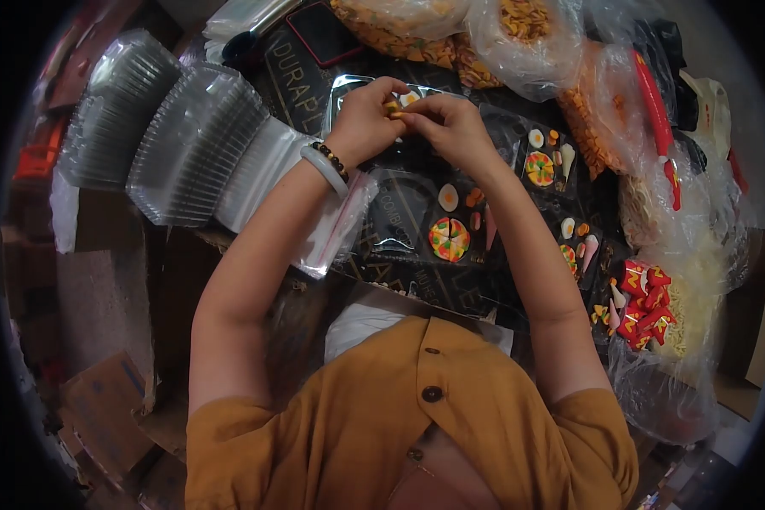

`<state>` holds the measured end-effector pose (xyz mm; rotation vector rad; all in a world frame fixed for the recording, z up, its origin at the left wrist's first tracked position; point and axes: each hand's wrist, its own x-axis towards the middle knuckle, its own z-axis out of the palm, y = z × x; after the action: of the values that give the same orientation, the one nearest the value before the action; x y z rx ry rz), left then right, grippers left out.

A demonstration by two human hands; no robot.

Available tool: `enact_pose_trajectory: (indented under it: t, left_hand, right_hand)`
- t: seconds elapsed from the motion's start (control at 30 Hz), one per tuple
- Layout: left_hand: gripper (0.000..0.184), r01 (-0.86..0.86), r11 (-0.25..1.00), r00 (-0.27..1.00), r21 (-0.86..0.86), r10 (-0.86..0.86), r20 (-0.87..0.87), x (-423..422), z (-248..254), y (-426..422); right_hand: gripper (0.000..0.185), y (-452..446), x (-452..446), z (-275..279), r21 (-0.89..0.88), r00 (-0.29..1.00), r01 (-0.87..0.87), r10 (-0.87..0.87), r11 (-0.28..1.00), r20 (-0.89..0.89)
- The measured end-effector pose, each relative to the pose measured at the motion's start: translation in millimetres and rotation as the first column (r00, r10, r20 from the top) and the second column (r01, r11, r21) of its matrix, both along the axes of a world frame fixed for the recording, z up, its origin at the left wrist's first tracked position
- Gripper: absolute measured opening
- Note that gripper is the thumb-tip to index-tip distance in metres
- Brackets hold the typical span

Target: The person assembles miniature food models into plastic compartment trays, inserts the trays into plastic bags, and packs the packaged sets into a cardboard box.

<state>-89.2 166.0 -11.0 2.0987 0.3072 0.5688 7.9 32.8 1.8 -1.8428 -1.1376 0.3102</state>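
Note:
My left hand (367,121), with a beaded bracelet and a pale bangle at the wrist, is closed on a small yellow-orange piece (393,107). My right hand (456,129) meets it there, thumb and forefinger pinched at the same piece. Under both hands lies a clear plastic tray (338,92), where a miniature fried egg (410,99) shows between the fingers. Closer to me, another clear tray (391,223) holds a toy pizza (449,239), a toy egg (448,198) and small orange pieces. The fingers partly hide the held piece, so its kind is unclear.
Stacked clear plastic trays (197,140) and flat plastic bags (263,183) stand at left. A phone (324,34) lies at the back. Bags of orange pieces (586,119), a red-handled tool (652,102) and small red packets (646,304) crowd the right.

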Motion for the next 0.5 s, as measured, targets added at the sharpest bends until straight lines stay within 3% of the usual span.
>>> enact_pose_trajectory:
  t: [0.03,0.07,0.1,0.13,0.17,0.2,0.27,0.3,0.37,0.4,0.43,0.47,0.5]
  left_hand:
    - [0.035,-0.001,1.000,1.000,0.000,0.001,-0.001,-1,1,2]
    - [0.032,0.081,0.987,0.995,-0.141,-0.090,-0.053,-4,3,7]
    - [0.029,0.154,0.946,0.978,-0.284,-0.186,-0.090,-7,7,12]
    - [0.029,0.152,0.947,0.979,-0.284,-0.185,-0.091,-11,11,17]
    - [0.029,0.128,0.855,0.964,-0.502,-0.226,-0.140,-15,15,23]
    - [0.029,0.081,0.719,0.944,-0.690,-0.277,-0.178,-19,17,26]
    - [0.022,0.036,0.675,0.949,-0.737,-0.254,-0.187,-22,15,28]
    - [0.022,0.027,0.731,0.951,-0.682,-0.229,-0.207,-23,13,28]
    - [0.022,0.015,0.782,0.953,-0.624,-0.200,-0.227,-24,7,28]
    - [0.023,0.035,0.827,0.955,-0.561,-0.193,-0.225,-23,5,26]
    - [0.024,0.055,0.868,0.957,-0.494,-0.186,-0.221,-23,3,25]
    - [0.024,0.053,0.868,0.958,-0.493,-0.184,-0.220,-22,2,24]
    - [0.027,0.047,0.898,0.953,-0.436,-0.171,-0.249,-23,5,21]
  right_hand:
    - [0.019,0,3,-1,-0.025,0.994,-0.013,0.011,1.000,-0.110]
    - [0.019,1,5,-1,-0.048,0.976,-0.031,0.019,0.998,-0.218]
    - [0.019,0,5,0,-0.048,0.975,-0.033,0.022,0.998,-0.219]
    - [0.018,-2,5,2,-0.035,0.934,-0.022,0.008,0.999,-0.356]
    - [0.018,-3,4,3,-0.025,0.874,-0.008,-0.005,1.000,-0.487]
    - [0.018,-3,3,2,-0.026,0.873,-0.008,-0.005,1.000,-0.488]
    - [0.017,-1,-1,-1,-0.012,0.803,0.018,-0.022,1.000,-0.595]
    - [0.017,1,-5,-2,-0.012,0.803,0.018,-0.022,1.000,-0.596]
    - [0.014,4,-13,-4,-0.113,0.914,0.098,-0.134,0.989,-0.383]
    - [0.014,3,-17,-4,-0.114,0.914,0.096,-0.133,0.989,-0.384]
    - [0.014,1,-20,-4,-0.148,0.989,0.122,-0.108,0.981,0.104]
    - [0.014,0,-22,-4,-0.164,0.823,0.162,-0.042,0.973,0.566]
    - [0.014,0,-21,-4,-0.163,0.823,0.162,-0.042,0.973,0.567]
